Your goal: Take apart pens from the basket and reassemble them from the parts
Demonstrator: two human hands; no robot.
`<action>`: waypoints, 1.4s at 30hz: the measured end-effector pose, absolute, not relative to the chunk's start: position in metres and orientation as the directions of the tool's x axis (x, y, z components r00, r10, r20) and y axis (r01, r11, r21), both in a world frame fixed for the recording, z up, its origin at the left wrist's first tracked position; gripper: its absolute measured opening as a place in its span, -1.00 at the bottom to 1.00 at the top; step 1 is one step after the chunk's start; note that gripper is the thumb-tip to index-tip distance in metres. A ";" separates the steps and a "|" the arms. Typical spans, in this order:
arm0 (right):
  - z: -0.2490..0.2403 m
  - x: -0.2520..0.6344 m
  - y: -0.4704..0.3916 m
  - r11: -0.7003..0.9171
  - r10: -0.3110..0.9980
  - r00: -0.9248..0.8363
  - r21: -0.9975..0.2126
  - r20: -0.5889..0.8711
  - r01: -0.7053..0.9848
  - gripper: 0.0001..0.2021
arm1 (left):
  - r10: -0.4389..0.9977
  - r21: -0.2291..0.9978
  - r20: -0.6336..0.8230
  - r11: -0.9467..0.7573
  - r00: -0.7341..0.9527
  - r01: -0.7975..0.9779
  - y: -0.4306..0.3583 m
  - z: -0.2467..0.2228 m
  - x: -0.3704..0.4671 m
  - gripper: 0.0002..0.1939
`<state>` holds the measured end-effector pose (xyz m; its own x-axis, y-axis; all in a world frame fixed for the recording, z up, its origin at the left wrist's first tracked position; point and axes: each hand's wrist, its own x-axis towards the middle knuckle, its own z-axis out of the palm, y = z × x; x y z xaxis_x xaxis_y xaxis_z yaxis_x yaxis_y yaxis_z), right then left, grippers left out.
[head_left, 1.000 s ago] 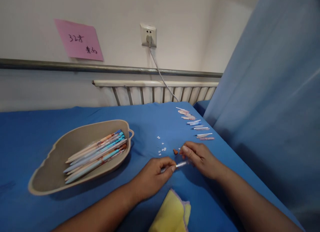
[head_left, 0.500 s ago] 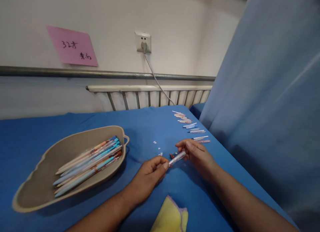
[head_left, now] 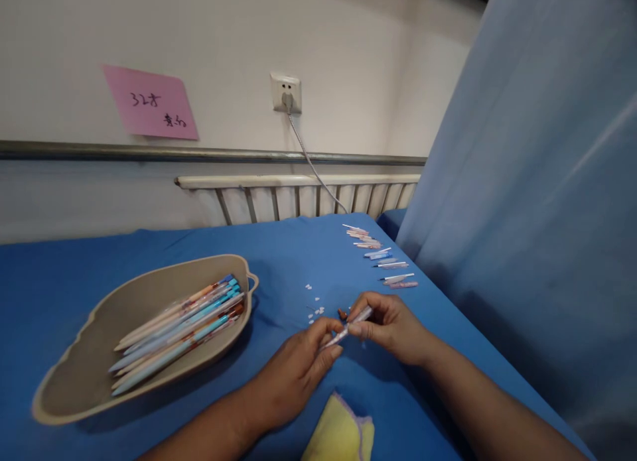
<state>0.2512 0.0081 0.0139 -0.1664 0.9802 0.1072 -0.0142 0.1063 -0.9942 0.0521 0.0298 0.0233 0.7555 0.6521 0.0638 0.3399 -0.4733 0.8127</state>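
1. At lower centre, the left hand [head_left: 297,365] pinches the lower end of a pen [head_left: 338,337].
2. Right of it, the right hand [head_left: 395,328] grips the upper end.
3. At lower left, a tray [head_left: 84,375] holds pens [head_left: 182,335].

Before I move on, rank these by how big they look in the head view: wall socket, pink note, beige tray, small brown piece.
1. Beige tray
2. Pink note
3. Wall socket
4. Small brown piece
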 end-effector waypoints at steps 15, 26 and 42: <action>0.015 0.251 0.003 0.192 0.967 -0.216 -0.943 0.134 0.272 -0.77 | 0.643 0.569 0.061 -0.651 0.764 0.503 0.025 0.016 0.053 -0.75; 0.008 0.244 0.000 0.208 0.956 -0.277 -0.889 0.097 0.407 -0.64 | 0.613 0.474 0.091 -0.720 0.785 0.507 0.028 0.018 0.052 -0.82; 0.007 0.246 -0.009 0.312 0.932 -0.331 -0.790 0.146 0.528 -0.80 | 0.678 0.452 0.030 -0.665 0.734 0.595 0.019 0.021 0.049 -0.81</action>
